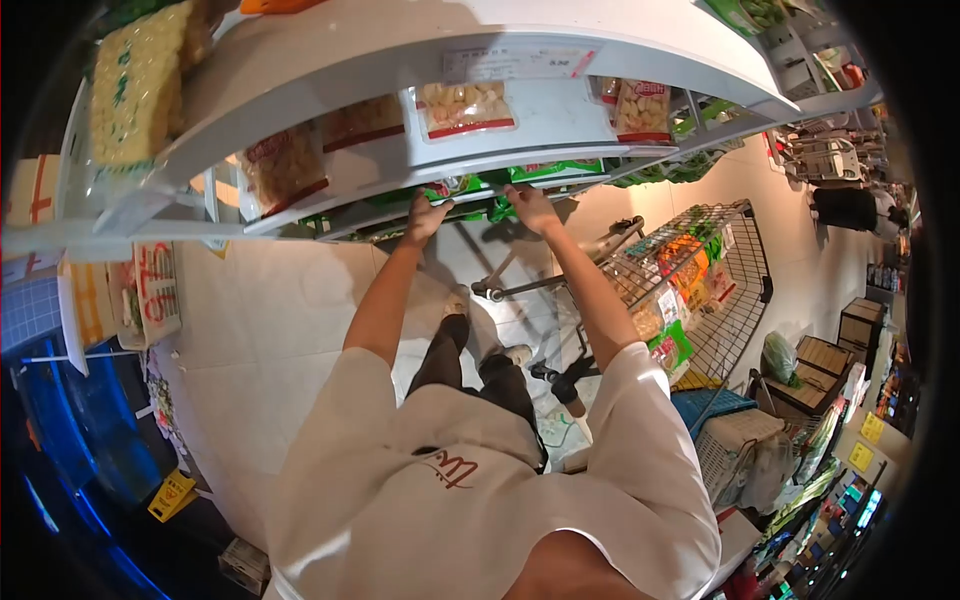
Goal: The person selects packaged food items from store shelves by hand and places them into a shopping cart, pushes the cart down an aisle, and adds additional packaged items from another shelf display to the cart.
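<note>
Pale T-shirt [400,515] is seen nearest the head camera; both forearms [395,290] are extended forward from it to the shelf unit [380,72]. Green packet [455,187] is located low, just under the shelf lip [470,160], between the hands. Left hand [430,215] is nearer: fingers are curled at the packet's left end, in apparent contact. Right hand [533,207] is placed to the right, well apart from the left, fingers bent beside a green strip [501,208]; whether that belongs to the same packet can't be told. Visible part is oriented left-right along the lip; true long axis is hidden. Firm clamp can't be confirmed for either hand. More green packs [557,168] are seen just beyond the right hand, snack bags [465,106] one tier up. Cart [757,240] is parked to the right.
</note>
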Available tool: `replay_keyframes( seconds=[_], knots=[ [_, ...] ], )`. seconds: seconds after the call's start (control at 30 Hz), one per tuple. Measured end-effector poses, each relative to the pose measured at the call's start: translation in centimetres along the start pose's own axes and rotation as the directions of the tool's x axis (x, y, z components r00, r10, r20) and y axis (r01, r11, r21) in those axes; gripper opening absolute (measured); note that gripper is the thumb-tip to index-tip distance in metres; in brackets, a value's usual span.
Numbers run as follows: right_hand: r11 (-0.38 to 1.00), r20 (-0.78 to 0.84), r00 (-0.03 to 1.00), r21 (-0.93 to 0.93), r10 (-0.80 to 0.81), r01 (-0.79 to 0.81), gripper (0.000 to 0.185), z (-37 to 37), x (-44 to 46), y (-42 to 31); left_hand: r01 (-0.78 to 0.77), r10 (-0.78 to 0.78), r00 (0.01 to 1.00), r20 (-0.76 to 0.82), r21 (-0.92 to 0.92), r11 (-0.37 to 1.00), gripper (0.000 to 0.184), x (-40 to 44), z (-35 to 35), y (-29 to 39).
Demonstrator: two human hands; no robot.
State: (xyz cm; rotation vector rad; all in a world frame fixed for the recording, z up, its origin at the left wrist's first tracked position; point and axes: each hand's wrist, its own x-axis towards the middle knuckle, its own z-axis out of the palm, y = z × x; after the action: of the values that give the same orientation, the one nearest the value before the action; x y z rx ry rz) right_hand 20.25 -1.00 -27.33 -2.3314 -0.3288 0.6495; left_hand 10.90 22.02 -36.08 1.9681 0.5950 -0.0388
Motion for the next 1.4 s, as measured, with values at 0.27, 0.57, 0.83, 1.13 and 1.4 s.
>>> replay_keyframes(
  seconds=[0.27, 0.57, 0.83, 1.13, 1.4],
  knots=[
    [0.990, 0.221, 0.970, 0.069, 0.103, -0.121, 0.074, 6.4, 7.9, -1.0, -0.075, 0.099, 0.995, 0.023, -0.491, 0.868, 0.027, 7.0, 1.2, -4.4],
    [0.966, -0.160, 0.954, -0.002, -0.254, 0.257, 0.060, 13.1, 10.0, 1.4, -0.198, 0.183, 0.978, -0.098, -0.714, 0.672, 0.022, 4.6, 2.3, -4.1],
    [0.786, 0.314, 0.949, 0.582, 0.017, -0.206, 0.055, 2.7, -5.4, -3.8, 0.417, -0.178, 0.904, 0.388, -0.713, 0.563, 0.046, -9.6, -2.0, 6.7],
    [0.646, 0.132, 0.991, 0.758, -0.019, -0.089, 0.047, -9.2, -29.6, -4.0, 0.473, 0.240, 0.735, 0.634, -0.733, 0.488, 0.070, -24.7, 1.3, 18.6],
    [0.285, -0.135, 0.911, 0.958, 0.389, 0.021, 0.052, -13.7, -43.8, -1.3, 0.233, 0.502, 0.394, 0.770, -0.612, 0.756, 0.077, -31.5, 6.4, 31.3]
  ],
)
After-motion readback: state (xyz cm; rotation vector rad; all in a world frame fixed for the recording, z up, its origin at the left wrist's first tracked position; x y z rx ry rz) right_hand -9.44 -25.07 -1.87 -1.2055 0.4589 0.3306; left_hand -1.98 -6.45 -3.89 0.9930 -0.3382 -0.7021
